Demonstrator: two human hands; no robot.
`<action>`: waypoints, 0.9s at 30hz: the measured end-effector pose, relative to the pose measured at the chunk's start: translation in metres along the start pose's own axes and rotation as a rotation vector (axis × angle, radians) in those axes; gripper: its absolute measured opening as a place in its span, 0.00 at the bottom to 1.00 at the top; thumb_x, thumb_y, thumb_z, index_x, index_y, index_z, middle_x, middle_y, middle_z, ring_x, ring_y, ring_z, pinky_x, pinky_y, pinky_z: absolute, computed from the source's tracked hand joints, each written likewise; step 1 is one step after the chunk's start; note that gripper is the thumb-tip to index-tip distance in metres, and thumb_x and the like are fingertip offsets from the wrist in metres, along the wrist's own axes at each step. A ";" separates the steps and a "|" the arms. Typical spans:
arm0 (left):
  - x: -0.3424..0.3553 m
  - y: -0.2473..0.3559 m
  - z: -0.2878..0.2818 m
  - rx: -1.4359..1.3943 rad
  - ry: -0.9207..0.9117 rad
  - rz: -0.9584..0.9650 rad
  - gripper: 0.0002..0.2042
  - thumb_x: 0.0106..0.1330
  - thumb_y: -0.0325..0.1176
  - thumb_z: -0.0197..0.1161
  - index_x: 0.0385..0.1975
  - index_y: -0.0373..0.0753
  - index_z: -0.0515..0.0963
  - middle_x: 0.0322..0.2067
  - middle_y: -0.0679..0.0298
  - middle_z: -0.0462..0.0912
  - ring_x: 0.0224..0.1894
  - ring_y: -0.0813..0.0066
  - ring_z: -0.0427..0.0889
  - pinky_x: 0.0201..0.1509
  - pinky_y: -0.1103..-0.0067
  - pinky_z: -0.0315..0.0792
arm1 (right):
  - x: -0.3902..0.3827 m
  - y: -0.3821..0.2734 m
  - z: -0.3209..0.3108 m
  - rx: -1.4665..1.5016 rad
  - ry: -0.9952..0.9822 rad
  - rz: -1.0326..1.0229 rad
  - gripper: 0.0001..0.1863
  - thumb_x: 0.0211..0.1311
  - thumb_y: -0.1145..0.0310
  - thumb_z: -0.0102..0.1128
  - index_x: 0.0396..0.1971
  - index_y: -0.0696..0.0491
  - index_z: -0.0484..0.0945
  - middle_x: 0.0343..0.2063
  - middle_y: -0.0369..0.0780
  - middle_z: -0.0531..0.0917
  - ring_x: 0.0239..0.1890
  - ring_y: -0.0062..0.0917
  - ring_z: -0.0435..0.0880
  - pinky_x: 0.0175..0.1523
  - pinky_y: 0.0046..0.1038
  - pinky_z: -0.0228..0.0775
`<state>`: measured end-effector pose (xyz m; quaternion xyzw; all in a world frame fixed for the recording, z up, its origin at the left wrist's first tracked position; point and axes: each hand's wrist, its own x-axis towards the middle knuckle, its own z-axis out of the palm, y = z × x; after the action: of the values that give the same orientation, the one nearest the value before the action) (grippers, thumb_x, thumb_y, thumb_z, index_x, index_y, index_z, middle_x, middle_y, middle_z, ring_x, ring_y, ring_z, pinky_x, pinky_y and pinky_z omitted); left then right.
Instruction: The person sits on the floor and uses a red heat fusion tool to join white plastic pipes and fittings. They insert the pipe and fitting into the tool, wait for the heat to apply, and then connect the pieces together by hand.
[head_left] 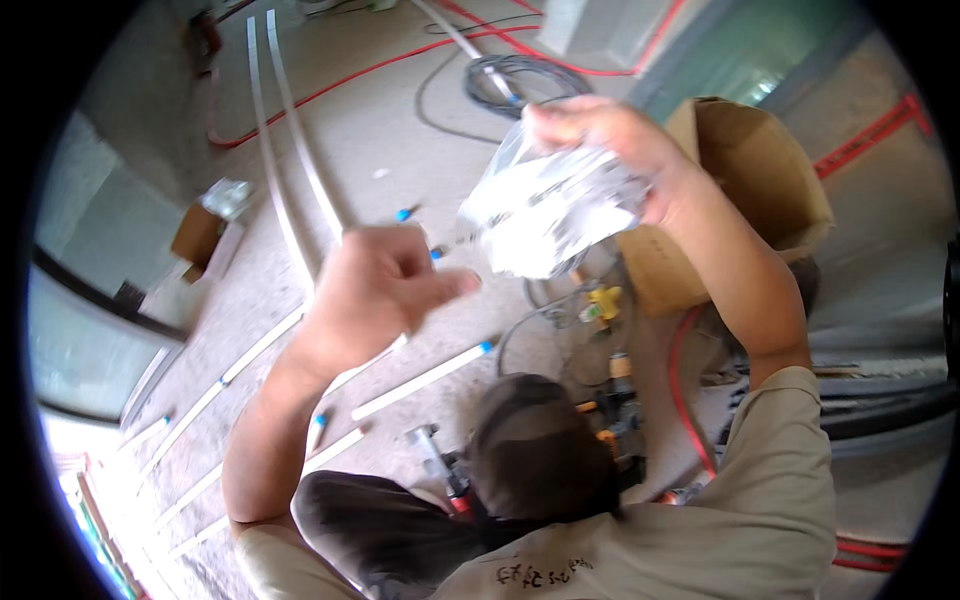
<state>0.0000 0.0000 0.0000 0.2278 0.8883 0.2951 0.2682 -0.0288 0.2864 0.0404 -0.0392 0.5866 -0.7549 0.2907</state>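
My right hand (pixel 625 150) grips a clear plastic bag (pixel 560 215) by its upper part, raised in front of me. White contents with dark print show through the film; their kind is not clear. To the left of the bag, apart from it, my left hand (pixel 375 295) hangs in the air, smeared by motion. Its fingers are curled and its thumb points toward the bag. Whatever may lie inside those fingers is hidden. Beyond the right forearm stands an opened cardboard box (pixel 665 270).
White pipes (pixel 425 380), some with blue ends, lie across the concrete floor. A hammer-like tool (pixel 440 465) and a yellow tool (pixel 603 303) are near my knees. Behind the bag are a coil of dark cable (pixel 530 82) and red tubing (pixel 350 85). A small box (pixel 200 240) stands far left.
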 end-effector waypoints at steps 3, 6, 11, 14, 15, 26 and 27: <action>-0.050 -0.052 0.017 -0.088 0.614 0.578 0.54 0.41 0.49 0.90 0.70 0.34 0.69 0.66 0.57 0.74 0.70 0.61 0.70 0.75 0.66 0.60 | 0.038 0.057 0.075 0.032 0.008 0.069 0.17 0.77 0.60 0.60 0.49 0.62 0.79 0.42 0.44 0.86 0.45 0.29 0.89 0.53 0.35 0.83; -0.092 -0.093 0.055 -0.657 0.446 0.512 0.57 0.38 0.38 0.92 0.72 0.29 0.64 0.65 0.53 0.73 0.68 0.64 0.71 0.76 0.69 0.61 | 0.069 0.123 0.129 0.354 -0.185 0.182 0.18 0.79 0.60 0.57 0.50 0.62 0.79 0.41 0.42 0.87 0.42 0.28 0.88 0.48 0.33 0.83; -0.134 -0.156 0.100 -0.903 0.478 0.172 0.50 0.40 0.27 0.89 0.68 0.28 0.68 0.52 0.60 0.82 0.55 0.71 0.80 0.65 0.75 0.70 | 0.094 0.175 0.151 -0.379 -0.117 -0.016 0.18 0.80 0.58 0.56 0.49 0.60 0.81 0.42 0.40 0.86 0.45 0.23 0.85 0.50 0.26 0.77; -0.158 -0.185 0.138 -0.989 0.441 0.072 0.42 0.44 0.26 0.88 0.62 0.28 0.72 0.47 0.61 0.84 0.49 0.74 0.81 0.57 0.77 0.74 | 0.091 0.211 0.158 -0.557 -0.193 -0.464 0.14 0.77 0.62 0.60 0.49 0.57 0.83 0.54 0.42 0.83 0.53 0.24 0.82 0.59 0.27 0.73; -0.163 -0.191 0.147 -1.009 0.450 0.051 0.41 0.44 0.26 0.88 0.61 0.28 0.72 0.46 0.61 0.84 0.49 0.74 0.81 0.57 0.77 0.74 | 0.089 0.220 0.161 -0.642 -0.252 -0.523 0.13 0.75 0.64 0.62 0.48 0.57 0.83 0.56 0.42 0.81 0.53 0.25 0.82 0.59 0.28 0.73; -0.176 -0.214 0.181 -1.119 0.394 -0.142 0.43 0.40 0.28 0.87 0.60 0.27 0.72 0.46 0.58 0.84 0.50 0.69 0.82 0.59 0.74 0.74 | 0.081 0.262 0.154 -0.672 -0.572 -0.346 0.14 0.67 0.74 0.55 0.46 0.64 0.86 0.69 0.47 0.73 0.63 0.28 0.74 0.67 0.33 0.69; -0.177 -0.214 0.181 -1.133 0.364 -0.170 0.45 0.39 0.26 0.86 0.62 0.27 0.71 0.49 0.57 0.84 0.52 0.68 0.83 0.61 0.73 0.74 | 0.082 0.266 0.155 -0.594 -0.560 -0.291 0.15 0.68 0.74 0.55 0.47 0.64 0.86 0.69 0.46 0.73 0.63 0.28 0.75 0.67 0.33 0.69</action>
<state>0.1913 -0.1813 -0.2013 -0.0767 0.6395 0.7343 0.2143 0.0702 0.0747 -0.1764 -0.4070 0.6652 -0.5465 0.3053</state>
